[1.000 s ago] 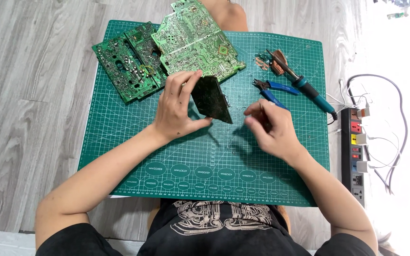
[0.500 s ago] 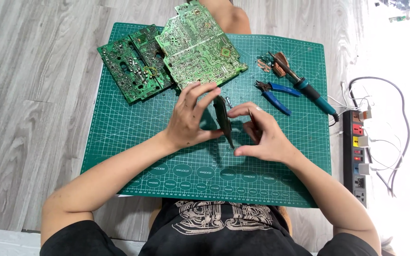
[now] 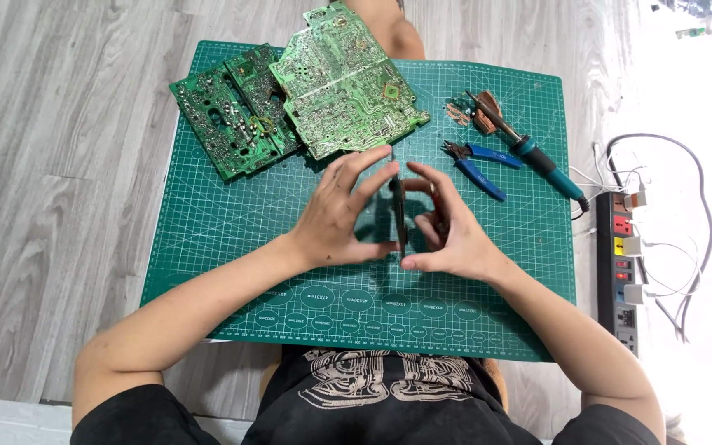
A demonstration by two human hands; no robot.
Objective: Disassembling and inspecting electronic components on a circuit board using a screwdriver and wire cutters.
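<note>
A small dark circuit board (image 3: pixel 398 210) stands on edge over the middle of the green cutting mat (image 3: pixel 224 239), seen nearly edge-on. My left hand (image 3: pixel 341 216) grips its left face with fingers spread along it. From the other side my right hand (image 3: pixel 448 231) pinches it between thumb and fingers. Both hands meet around the board.
Two larger green circuit boards (image 3: pixel 236 111) (image 3: pixel 344 78) lie at the mat's far side. Blue-handled pliers (image 3: pixel 475 163), a soldering iron (image 3: pixel 533 155) and small copper parts (image 3: pixel 459 114) rest at the right. A power strip (image 3: pixel 624 255) with cables lies on the floor to the right.
The dark board has turned from lying flat under my left hand to standing on edge. My right hand has moved in and taken hold of it.
</note>
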